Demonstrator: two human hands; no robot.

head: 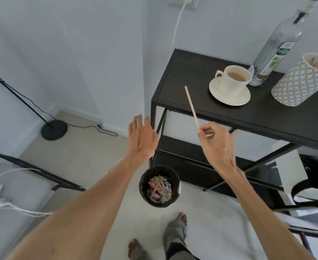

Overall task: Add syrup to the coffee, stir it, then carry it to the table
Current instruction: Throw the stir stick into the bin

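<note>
Right hand (217, 145) pinched wooden stir stick (191, 107) at its lower end; left hand (142, 137) spread, empty. Coffee cup (232, 79) on saucer (229, 93), black shelf top: fragile, spill-prone; best lifted by saucer.

The glass bottle (278, 44) has a green and white label (278, 57) with big white letters on it, but they are too blurry to read.

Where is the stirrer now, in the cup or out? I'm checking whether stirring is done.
Out. The right hand holds the stirrer in the air, clear of the cup.
</note>
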